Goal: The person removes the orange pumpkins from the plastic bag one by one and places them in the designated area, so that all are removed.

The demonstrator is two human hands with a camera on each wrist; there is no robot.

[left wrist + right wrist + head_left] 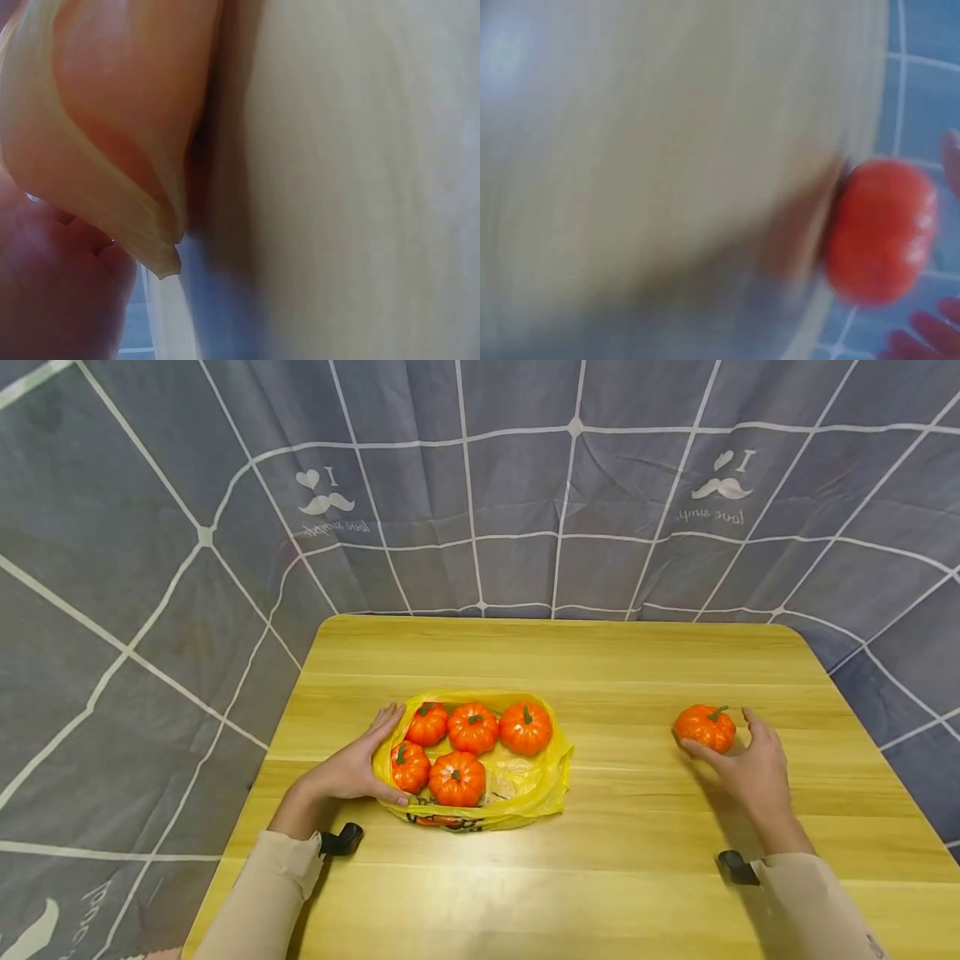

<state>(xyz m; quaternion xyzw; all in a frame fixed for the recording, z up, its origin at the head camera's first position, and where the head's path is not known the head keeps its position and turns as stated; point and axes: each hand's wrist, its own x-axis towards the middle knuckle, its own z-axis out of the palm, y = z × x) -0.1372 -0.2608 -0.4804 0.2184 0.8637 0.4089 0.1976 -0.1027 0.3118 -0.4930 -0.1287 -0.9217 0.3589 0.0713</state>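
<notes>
On the table's left half lies a yellow plastic bag [525, 793], its mouth spread wide with several small orange pumpkins [475, 728] inside. My left hand [351, 768] rests along the bag's left side, thumb on the near rim and straight fingers at the far corner. The left wrist view shows the bag's folded plastic [112, 150] up close beside the hand. To the right, a single orange pumpkin [703, 728] with a green stem sits on the table. My right hand [757, 777] is spread around it, thumb at its near side; the right wrist view shows fingers [934, 330] apart from it.
The wooden table [622, 860] has rounded far corners. A grey cloth [525, 510] with white grid lines hangs behind it and along both sides. Black wrist mounts [343, 840] stick out from both sleeves, close over the tabletop.
</notes>
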